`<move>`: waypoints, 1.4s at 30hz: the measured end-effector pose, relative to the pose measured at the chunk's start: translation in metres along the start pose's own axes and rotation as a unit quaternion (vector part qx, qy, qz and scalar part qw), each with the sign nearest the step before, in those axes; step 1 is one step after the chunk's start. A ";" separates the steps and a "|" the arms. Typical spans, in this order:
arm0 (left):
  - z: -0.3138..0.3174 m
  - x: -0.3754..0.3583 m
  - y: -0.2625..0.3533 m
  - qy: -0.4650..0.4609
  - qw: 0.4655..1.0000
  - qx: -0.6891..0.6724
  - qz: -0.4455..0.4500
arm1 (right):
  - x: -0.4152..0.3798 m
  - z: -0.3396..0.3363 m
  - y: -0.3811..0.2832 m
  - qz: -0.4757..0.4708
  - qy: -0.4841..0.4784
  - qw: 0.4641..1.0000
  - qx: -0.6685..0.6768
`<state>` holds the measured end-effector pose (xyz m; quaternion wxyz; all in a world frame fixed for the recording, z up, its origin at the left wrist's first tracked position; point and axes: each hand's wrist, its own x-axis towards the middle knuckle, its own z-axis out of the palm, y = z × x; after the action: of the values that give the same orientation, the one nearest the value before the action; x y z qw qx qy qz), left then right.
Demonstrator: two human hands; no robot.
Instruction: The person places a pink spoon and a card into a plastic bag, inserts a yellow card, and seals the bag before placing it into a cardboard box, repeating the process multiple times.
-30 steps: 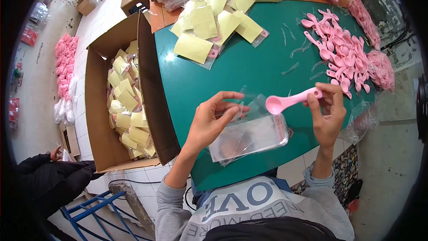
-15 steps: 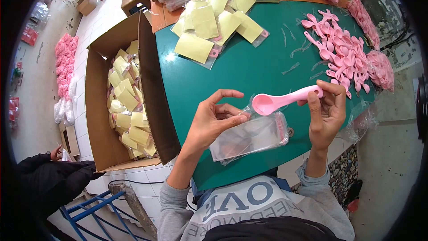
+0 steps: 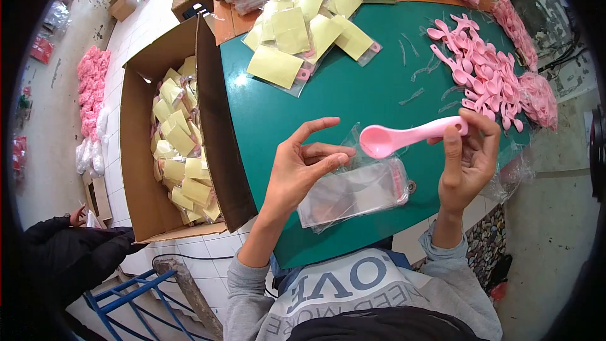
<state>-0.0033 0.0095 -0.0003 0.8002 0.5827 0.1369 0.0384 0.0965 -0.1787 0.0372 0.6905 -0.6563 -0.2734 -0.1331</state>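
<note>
My right hand (image 3: 468,161) pinches the handle end of a pink plastic spoon (image 3: 404,137), its bowl pointing left towards my other hand. Thumb and fingers of my left hand (image 3: 303,167) close on a crinkled clear plastic bag (image 3: 355,140), with the index finger held out. Part of this bag is hidden behind the fingers and the spoon. Below both hands lies a stack of flat clear bags (image 3: 363,194) on the green table. A heap of similar pink spoons (image 3: 486,72) is at the table's right side.
Bagged spoons with yellow cards (image 3: 290,31) lie at the far left of the green table (image 3: 379,69). A tall cardboard box (image 3: 142,151) full of such packs stands left. Plastic scraps (image 3: 412,96) lie mid-table. Another person's hand (image 3: 79,216) shows at lower left.
The spoon has shifted slightly right and up with my right hand. My left hand has barely moved, keeping its pinch on the clear bag.
</note>
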 end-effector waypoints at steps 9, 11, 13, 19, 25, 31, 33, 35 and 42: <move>0.007 0.003 0.000 0.010 1.000 0.016 -0.010 | 0.004 -0.002 0.002 0.031 -0.033 0.998 -0.038; 0.006 0.003 0.000 0.008 1.000 0.023 -0.008 | 0.006 -0.001 0.002 0.025 -0.024 0.999 -0.029; 0.006 0.005 0.000 -0.001 1.000 0.023 -0.011 | 0.007 0.000 0.002 0.033 -0.055 0.997 -0.038; 0.005 0.009 0.000 0.003 1.000 0.007 -0.009 | 0.015 0.003 0.005 0.055 -0.097 0.989 -0.095; 0.004 0.013 -0.005 -0.001 1.000 -0.002 -0.028 | 0.016 0.008 0.003 0.034 -0.053 0.996 -0.059; 0.002 0.012 -0.004 -0.001 1.000 0.010 -0.020 | 0.018 0.005 0.006 0.038 -0.088 0.992 -0.079; 0.004 0.012 -0.002 -0.001 1.000 0.011 -0.024 | 0.018 0.006 0.006 0.034 -0.075 0.994 -0.071; 0.003 0.012 -0.001 -0.006 1.000 0.013 -0.026 | 0.017 0.009 0.005 0.025 -0.055 0.997 -0.053; 0.013 0.017 0.004 -0.034 0.998 -0.041 -0.015 | 0.021 0.014 0.012 0.157 -0.192 0.969 -0.017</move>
<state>0.0172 0.0029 0.0043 0.8280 0.5482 0.1170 0.0119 0.1176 -0.1602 0.0385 0.6260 -0.7159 -0.2923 0.1007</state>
